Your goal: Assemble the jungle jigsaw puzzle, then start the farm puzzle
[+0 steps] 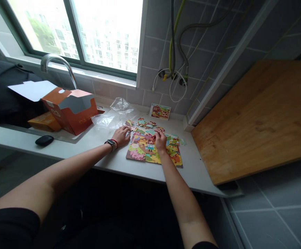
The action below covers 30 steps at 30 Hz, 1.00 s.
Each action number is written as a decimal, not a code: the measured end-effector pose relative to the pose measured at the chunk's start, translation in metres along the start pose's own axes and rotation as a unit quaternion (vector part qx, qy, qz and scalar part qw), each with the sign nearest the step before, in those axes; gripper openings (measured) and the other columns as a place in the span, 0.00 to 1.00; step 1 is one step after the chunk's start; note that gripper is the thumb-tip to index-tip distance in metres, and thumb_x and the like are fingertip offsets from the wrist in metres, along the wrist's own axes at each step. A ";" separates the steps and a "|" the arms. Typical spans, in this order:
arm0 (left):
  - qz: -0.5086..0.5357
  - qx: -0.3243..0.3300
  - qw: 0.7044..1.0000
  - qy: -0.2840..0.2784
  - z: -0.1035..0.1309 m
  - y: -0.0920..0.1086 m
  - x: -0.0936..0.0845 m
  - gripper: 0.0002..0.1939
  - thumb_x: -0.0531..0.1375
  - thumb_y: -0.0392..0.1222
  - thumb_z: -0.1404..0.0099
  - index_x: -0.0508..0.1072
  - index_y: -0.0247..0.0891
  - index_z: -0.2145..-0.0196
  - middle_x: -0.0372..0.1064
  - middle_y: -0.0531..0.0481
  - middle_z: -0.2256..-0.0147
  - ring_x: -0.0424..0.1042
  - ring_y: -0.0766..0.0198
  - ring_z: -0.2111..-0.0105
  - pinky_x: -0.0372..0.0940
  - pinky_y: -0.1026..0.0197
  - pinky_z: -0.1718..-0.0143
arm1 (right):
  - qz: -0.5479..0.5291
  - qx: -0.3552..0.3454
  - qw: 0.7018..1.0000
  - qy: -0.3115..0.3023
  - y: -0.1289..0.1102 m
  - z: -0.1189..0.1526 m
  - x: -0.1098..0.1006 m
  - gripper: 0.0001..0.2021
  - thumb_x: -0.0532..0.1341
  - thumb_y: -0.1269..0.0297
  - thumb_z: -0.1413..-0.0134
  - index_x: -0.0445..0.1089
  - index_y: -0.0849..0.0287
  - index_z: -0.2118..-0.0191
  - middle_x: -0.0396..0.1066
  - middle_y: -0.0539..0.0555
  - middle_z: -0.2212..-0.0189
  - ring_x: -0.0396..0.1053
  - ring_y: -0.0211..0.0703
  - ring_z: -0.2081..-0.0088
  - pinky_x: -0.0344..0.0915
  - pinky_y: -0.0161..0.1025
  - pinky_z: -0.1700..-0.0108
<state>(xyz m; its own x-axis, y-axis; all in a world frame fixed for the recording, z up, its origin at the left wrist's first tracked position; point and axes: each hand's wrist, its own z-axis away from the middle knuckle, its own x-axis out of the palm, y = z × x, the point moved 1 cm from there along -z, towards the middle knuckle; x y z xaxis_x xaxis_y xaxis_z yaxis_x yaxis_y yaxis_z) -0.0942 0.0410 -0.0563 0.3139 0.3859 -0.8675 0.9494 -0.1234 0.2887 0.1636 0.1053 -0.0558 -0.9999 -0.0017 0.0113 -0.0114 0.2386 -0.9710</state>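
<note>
A partly joined jigsaw puzzle [137, 152] with a colourful farm picture lies flat on the counter. My left hand [123, 135], with a dark watch on its wrist, rests beside the puzzle's upper left edge, fingers spread lightly on the counter and loose pieces at their tips. Over the puzzle's upper middle, my right hand [160, 141] has its thumb and fingers pinched on what looks like a puzzle piece, mostly hidden by the fingers. Several loose puzzle pieces [141, 121] are scattered behind the puzzle. A picture card [160, 111] leans on the wall beyond them.
An open orange box [72, 114] stands in the sink area, below a curved tap [59, 58]. Crumpled clear plastic [114, 116] lies between box and puzzle. A black mouse [44, 140] is near the front edge. A wooden board [256, 128] stands at the right.
</note>
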 end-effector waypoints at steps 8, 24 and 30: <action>-0.008 -0.013 1.000 -0.001 0.001 0.003 0.000 0.15 0.56 0.42 0.33 0.78 0.41 0.53 0.71 0.40 0.43 0.71 0.46 0.43 0.66 0.44 0.41 | -0.005 0.002 1.000 -0.003 0.002 0.000 0.000 0.29 0.57 0.38 0.42 0.79 0.62 0.57 0.72 0.50 0.78 0.66 0.39 0.77 0.64 0.36 0.73; -0.008 -0.199 0.980 0.008 -0.007 -0.004 -0.004 0.33 0.61 0.52 0.33 0.66 0.35 0.35 0.72 0.33 0.41 0.68 0.39 0.39 0.62 0.42 0.40 | 0.002 0.000 1.000 -0.019 -0.001 0.003 -0.001 0.30 0.59 0.35 0.41 0.79 0.61 0.59 0.74 0.52 0.78 0.69 0.40 0.76 0.66 0.36 0.72; 0.034 -0.203 0.979 0.015 -0.008 -0.006 -0.007 0.28 0.65 0.49 0.34 0.69 0.42 0.39 0.78 0.44 0.46 0.74 0.45 0.44 0.66 0.47 0.45 | -0.002 0.001 1.000 -0.015 0.001 0.002 0.000 0.31 0.59 0.35 0.43 0.78 0.62 0.60 0.72 0.50 0.79 0.65 0.39 0.79 0.65 0.36 0.74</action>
<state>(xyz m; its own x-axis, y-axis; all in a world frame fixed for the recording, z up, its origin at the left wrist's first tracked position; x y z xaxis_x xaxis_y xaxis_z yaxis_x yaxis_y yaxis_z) -0.1027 0.0467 -0.0485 0.3706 0.4175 -0.8297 0.8446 0.2202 0.4880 0.1638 0.1039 -0.0571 -0.9994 -0.0322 0.0089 -0.0163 0.2372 -0.9713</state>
